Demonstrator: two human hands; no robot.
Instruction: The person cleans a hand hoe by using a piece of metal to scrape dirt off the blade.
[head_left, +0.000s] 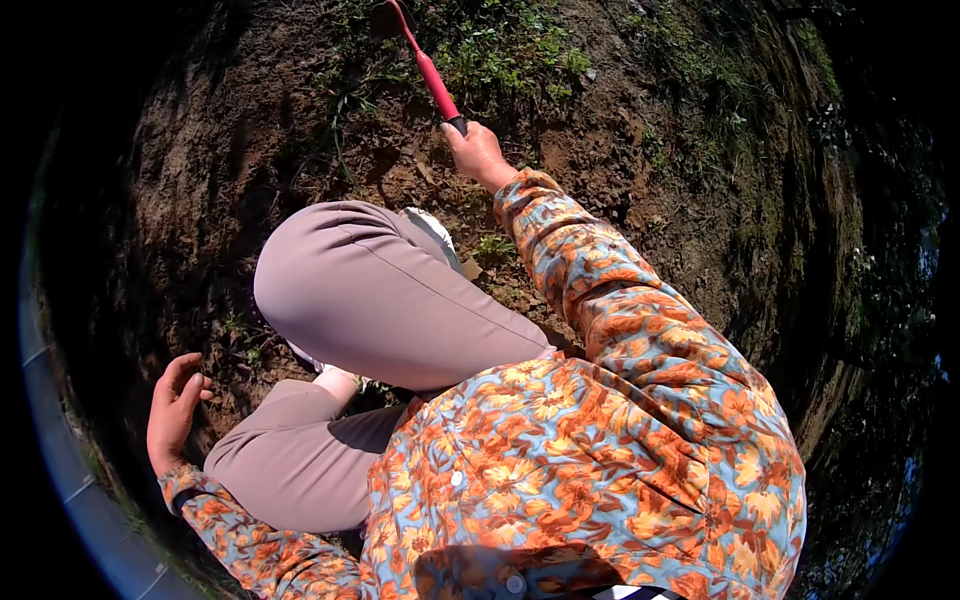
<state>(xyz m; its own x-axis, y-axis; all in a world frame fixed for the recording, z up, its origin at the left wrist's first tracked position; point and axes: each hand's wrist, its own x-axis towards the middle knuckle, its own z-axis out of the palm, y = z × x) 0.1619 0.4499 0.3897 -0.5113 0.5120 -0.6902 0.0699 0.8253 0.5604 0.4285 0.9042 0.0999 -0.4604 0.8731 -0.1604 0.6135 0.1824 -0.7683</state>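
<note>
My right hand (478, 152) grips the black end of a hand hoe's red handle (437, 84). From there the tool reaches away towards the top edge, where its curved neck meets a dark blade (387, 21), partly cut off and in shadow. Low green weeds (487, 56) grow right beside the handle and neck. At the lower left, my left hand (174, 416) hangs beside my bent knee with nothing visible in it, its fingers loosely curled and apart from the thumb.
Bare brown soil (202, 150) with clods and dry bits surrounds me. My bent legs in mauve trousers (375, 292) and a pale shoe (433, 229) fill the middle. A small weed (493, 249) stands near the shoe. A pale paved strip (82, 480) curves along the left rim.
</note>
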